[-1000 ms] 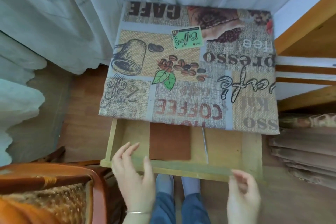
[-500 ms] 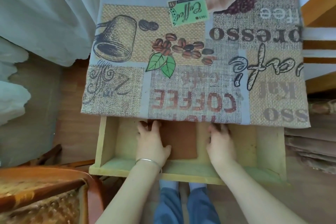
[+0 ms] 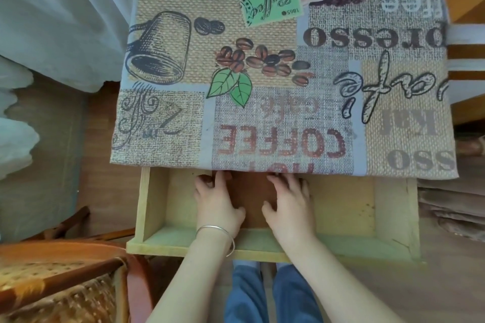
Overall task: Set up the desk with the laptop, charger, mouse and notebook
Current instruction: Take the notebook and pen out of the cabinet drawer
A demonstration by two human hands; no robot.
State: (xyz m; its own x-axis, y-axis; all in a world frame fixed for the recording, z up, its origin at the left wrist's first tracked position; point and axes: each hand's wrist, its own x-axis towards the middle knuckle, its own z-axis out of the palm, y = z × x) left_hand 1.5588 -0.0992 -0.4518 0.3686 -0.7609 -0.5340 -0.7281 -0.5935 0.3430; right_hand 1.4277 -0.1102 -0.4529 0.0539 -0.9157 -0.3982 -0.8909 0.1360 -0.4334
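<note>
Small worktop (image 3: 262,81) draped in a coffee-print cloth (image 3: 388,102) reaching its front edge. Below that edge, a pale wooden drawer (image 3: 346,207) pulled open, with a flat brown notebook (image 3: 253,196) lying on its floor, far end hidden under the cloth.

Notebook (image 3: 252,196): flat, reddish-brown cover, plain, no markings legible. Lies on the floor of an open pale-wood drawer (image 3: 343,207), lower centre of frame. Its far end runs under the overhanging edge of the desk's coffee-print cloth (image 3: 262,73), so its full length is not visible. Only a narrow strip of cover shows between two hands.

Left hand (image 3: 217,202): palm down on the notebook's left part, fingers reaching toward the cloth edge.

Right hand (image 3: 290,204): palm down on the notebook's right part, thumb on the cover.

Laptop, charger and mouse: none identifiable.
</note>
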